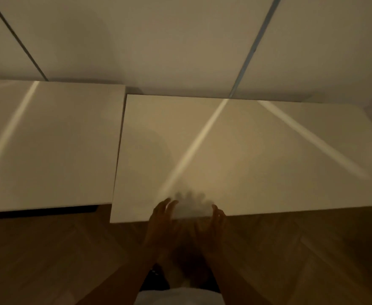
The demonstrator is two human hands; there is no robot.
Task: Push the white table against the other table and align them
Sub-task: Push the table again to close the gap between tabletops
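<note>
Both hands, left hand (161, 213) and right hand (217, 216), loosely spread at white counter's (246, 150) near edge, other counter (48, 139) touching at nine o'clock, edges offset.

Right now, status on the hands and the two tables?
Left hand and right hand open at near edge of white table. Side by side with other table, thin seam, near edges offset. Nothing in between.

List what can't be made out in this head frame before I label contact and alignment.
- Hands: left hand and right hand are motion-blurred at the near edge of the right table; contact or grip unclear.
- Left table: cut off by the left frame edge.
- Table legs: hidden under both tops.
- Seam between tables: dim, too narrow to judge touching.
</note>
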